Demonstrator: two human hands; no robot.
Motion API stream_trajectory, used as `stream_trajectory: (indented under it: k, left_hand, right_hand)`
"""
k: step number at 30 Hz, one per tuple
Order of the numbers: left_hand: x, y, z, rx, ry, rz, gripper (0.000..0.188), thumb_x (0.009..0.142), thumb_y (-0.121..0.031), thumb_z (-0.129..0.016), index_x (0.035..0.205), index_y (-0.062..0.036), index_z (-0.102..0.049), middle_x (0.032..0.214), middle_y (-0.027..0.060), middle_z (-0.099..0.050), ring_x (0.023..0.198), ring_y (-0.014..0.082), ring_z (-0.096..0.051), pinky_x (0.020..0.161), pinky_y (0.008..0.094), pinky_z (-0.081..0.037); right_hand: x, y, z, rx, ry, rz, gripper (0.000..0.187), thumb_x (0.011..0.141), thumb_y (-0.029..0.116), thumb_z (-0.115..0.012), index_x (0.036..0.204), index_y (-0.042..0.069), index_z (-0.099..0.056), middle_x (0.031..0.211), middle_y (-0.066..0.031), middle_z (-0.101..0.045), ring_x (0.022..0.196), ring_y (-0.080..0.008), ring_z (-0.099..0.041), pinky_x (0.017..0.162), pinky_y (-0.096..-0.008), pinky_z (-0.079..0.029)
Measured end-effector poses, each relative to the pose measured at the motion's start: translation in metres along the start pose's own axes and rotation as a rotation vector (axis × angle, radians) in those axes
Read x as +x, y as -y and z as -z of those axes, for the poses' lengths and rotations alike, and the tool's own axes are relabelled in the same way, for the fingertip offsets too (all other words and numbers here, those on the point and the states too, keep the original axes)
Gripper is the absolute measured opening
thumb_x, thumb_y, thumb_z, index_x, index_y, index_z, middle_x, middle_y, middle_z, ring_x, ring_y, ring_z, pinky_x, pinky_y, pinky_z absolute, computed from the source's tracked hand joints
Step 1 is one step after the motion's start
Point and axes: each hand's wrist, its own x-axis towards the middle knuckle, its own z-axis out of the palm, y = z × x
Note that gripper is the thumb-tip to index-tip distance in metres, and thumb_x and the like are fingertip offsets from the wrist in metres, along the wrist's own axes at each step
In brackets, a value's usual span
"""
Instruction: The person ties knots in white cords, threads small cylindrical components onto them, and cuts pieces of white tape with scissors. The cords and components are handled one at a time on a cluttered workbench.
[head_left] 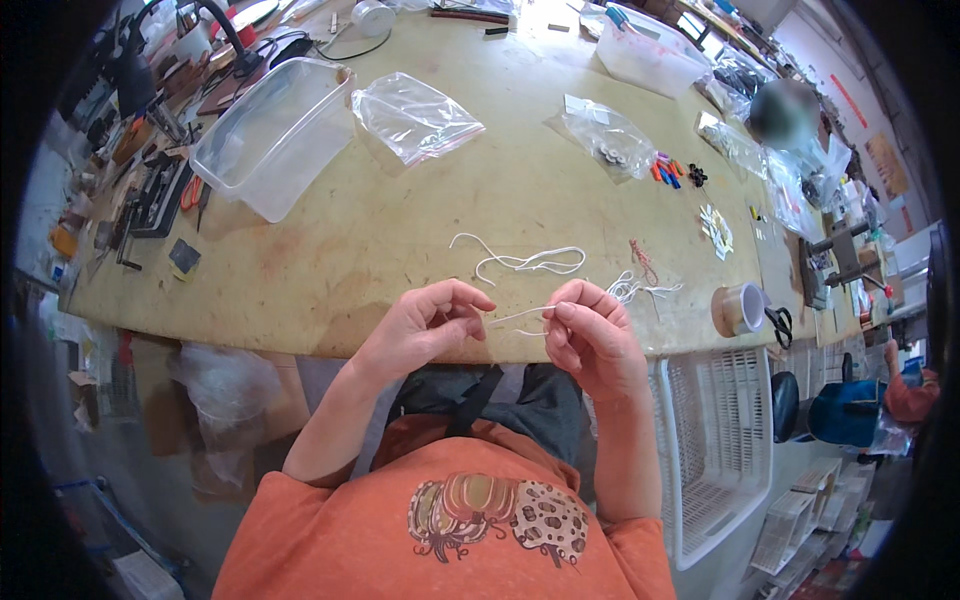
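Observation:
Pinched between the thumb and fingers of my right hand point(597, 335) is a white cord point(527, 314), held just over the table's near edge. Its thin ends point left, toward my other hand. My left hand point(432, 325) is curled with thumb and forefinger apart, and nothing shows between them; the cord's tip stops just short of its fingers. Beyond both hands a loosely looped white cord point(540, 262) lies on the table. Right of it are a bunch of white cords point(630, 288) and a reddish twisted string point(644, 262).
A clear plastic bin point(275, 140) and a zip bag point(415, 118) lie far left. To the right are a tape roll point(740, 309), black scissors point(780, 326), white strips point(716, 232) and small coloured pieces point(667, 170). A white basket point(715, 450) stands below the table's edge.

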Motion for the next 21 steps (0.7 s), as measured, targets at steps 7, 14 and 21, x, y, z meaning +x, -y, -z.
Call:
stream_trajectory:
  k: [7,14,21]
  left_hand:
    - [0.007,-0.005,-0.006,0.02,0.048,-0.013,0.016,0.091,-0.001,-0.056,0.105,0.001,-0.062,0.096,0.0028,-0.063,0.09,0.0087,-0.059,0.08,0.0221,-0.047]
    - [0.022,0.002,-0.023,-0.098,0.097,-0.345,0.041,0.101,-0.028,-0.035,0.129,-0.002,-0.049,0.123,0.0109,-0.054,0.121,0.0184,-0.046,0.105,0.0338,-0.033]
    - [0.023,0.003,-0.05,-0.063,0.146,-0.08,0.062,0.1,-0.052,-0.025,0.135,-0.0039,-0.043,0.094,0.0011,-0.057,0.075,0.0081,-0.05,0.068,0.0239,-0.042]
  right_hand:
    - [-0.003,0.0,0.01,0.152,0.121,-0.077,0.008,0.092,0.006,-0.049,0.091,0.003,-0.056,0.072,-0.0065,-0.061,0.044,-0.0055,-0.042,0.039,-0.0184,-0.03]
    - [0.001,-0.014,0.007,0.115,0.14,-0.084,0.005,0.093,0.005,-0.051,0.091,0.003,-0.055,0.092,-0.0129,-0.067,0.042,-0.0058,-0.044,0.039,-0.0166,-0.034]
    - [-0.003,-0.021,0.007,0.066,0.038,0.016,0.005,0.093,0.004,-0.054,0.089,0.003,-0.056,0.093,-0.0132,-0.068,0.044,-0.0068,-0.05,0.041,-0.0171,-0.04]
